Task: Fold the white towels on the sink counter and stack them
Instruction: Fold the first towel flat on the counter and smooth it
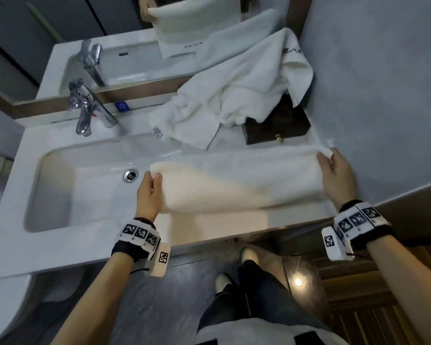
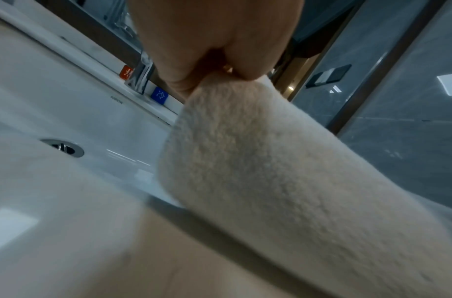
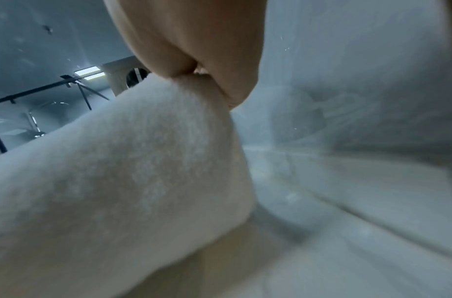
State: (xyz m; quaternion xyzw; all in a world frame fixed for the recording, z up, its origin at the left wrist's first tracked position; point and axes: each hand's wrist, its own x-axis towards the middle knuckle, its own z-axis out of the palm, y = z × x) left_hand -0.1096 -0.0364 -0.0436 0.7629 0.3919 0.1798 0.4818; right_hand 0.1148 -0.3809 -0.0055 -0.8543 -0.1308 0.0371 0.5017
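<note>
White towels, two: one pinched by both hands, one crumpled.

The crumpled towel covers part of the dark box. Its black lettering's too small to read. Both wrist views are blurry.

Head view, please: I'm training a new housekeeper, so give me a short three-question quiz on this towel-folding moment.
1. True or false: both hands pinch the same towel.
2. What does the crumpled towel partly cover: A faucet, B dark box, C drain?
3. Which hand is nearer the drain?

Key: 1 true, left hand and right hand each hold an end. 2 B, the dark box. 3 left.
</note>
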